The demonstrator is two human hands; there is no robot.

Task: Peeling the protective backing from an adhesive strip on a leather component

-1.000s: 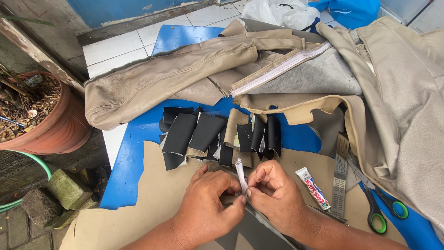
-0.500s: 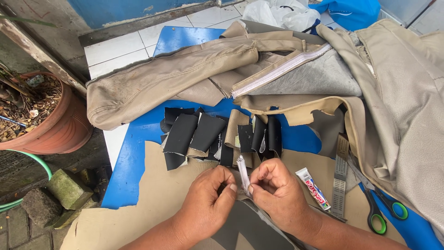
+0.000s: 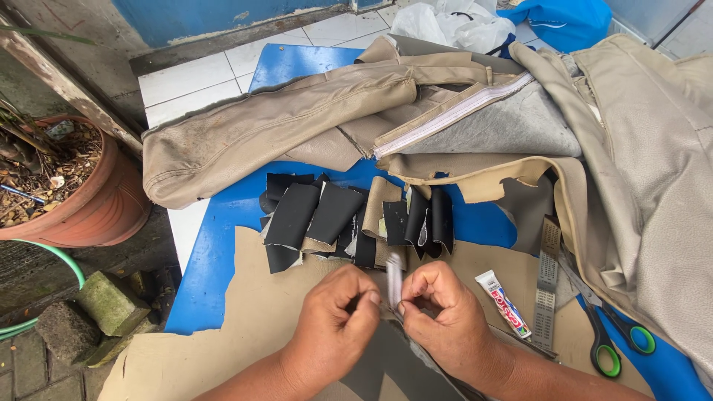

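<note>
Blue worktop lay under a tan leatherette sheet, with white floor tiles beyond. At the near edge, the fingers of both hands were pinched shut on a thin pale strip held upright between them, left hand and right hand almost touching. Keeping both pinches low and close on the strip seemed the surest way to control it. Just beyond lay black and tan scrap pieces; to the right, a small glue tube, a perforated grey strip and green-handled scissors. Farther off sprawled a tan seat cover.
</note>
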